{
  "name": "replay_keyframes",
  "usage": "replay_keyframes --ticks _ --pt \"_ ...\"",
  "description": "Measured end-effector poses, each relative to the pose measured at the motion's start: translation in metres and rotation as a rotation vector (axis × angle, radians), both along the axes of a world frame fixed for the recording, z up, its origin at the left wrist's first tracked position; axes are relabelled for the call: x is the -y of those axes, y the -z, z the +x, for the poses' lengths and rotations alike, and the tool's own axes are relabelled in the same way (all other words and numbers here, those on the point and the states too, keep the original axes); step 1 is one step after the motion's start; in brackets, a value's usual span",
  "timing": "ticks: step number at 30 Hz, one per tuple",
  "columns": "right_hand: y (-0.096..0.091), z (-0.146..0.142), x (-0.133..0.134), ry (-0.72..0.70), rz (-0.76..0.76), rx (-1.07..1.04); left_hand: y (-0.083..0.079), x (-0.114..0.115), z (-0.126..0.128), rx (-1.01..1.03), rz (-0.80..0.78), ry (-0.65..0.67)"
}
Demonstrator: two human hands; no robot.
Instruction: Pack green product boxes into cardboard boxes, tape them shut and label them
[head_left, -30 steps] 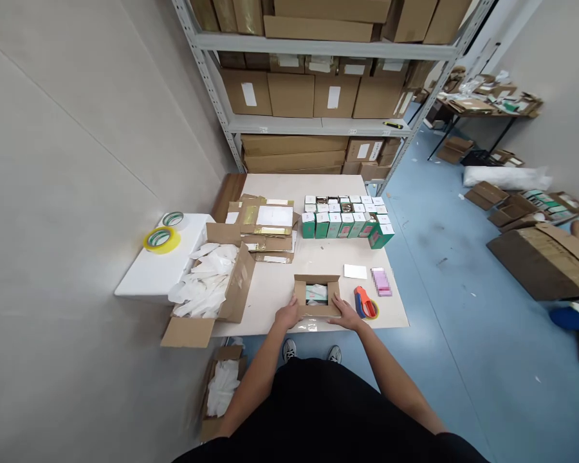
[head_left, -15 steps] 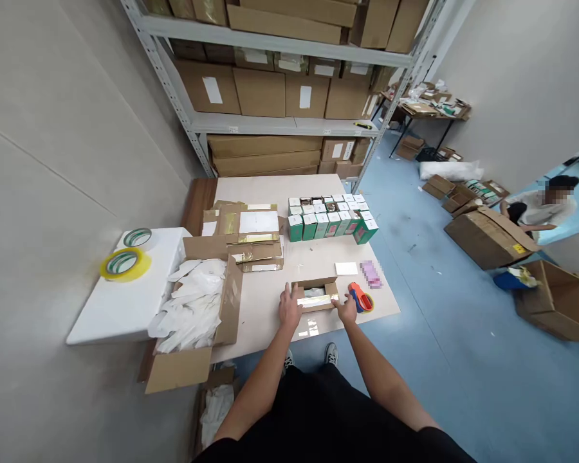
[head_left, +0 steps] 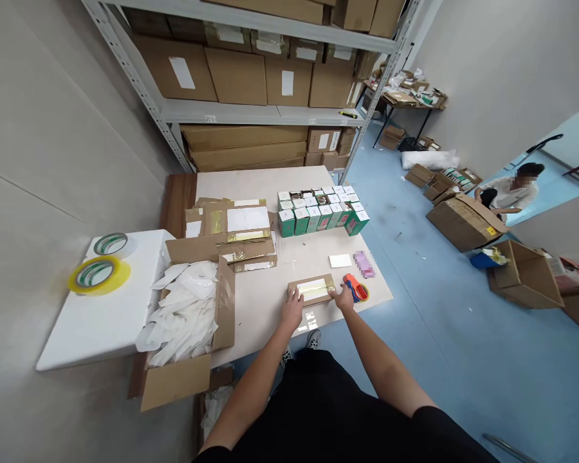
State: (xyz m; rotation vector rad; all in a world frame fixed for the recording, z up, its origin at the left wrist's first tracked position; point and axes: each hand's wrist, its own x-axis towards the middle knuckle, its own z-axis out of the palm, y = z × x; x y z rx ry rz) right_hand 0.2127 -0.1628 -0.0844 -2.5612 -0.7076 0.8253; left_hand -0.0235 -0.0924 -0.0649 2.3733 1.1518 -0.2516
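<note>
A small cardboard box [head_left: 312,289] lies on the table [head_left: 270,302] near its front edge, its flaps folded down and a white label on top. My left hand [head_left: 293,307] presses on its left end with the fingers flat. My right hand [head_left: 343,298] rests at its right end, fingers on the box edge. An orange and blue tape dispenser [head_left: 355,287] lies just right of my right hand.
Rows of green and white boxes [head_left: 318,209] stand mid-table beside flattened cartons [head_left: 231,231]. An open carton of white bags [head_left: 188,308] sits left, tape rolls [head_left: 99,273] on a white side table. Shelving [head_left: 251,77] with cartons behind. A person [head_left: 506,193] sits at far right.
The small box's flaps went from open to folded shut under my hands. The camera view has swung to the right, bringing the seated person into view.
</note>
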Motion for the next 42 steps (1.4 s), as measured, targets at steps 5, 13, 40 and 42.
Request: replay_keyframes --ticks 5,13,40,42 --pt "0.001 0.005 -0.004 -0.070 0.008 0.013 0.006 0.004 0.011 -0.086 -0.099 -0.059" --pt "0.004 0.012 -0.010 -0.289 0.113 0.087 -0.002 -0.017 0.000 -0.023 -0.184 -0.062" --pt "0.076 0.134 0.043 -0.357 -0.129 -0.145 -0.011 -0.037 0.058 -0.400 -0.331 -0.262" --pt "0.075 0.141 0.041 -0.332 -0.147 -0.162 -0.011 -0.037 0.060 -0.389 -0.342 -0.279"
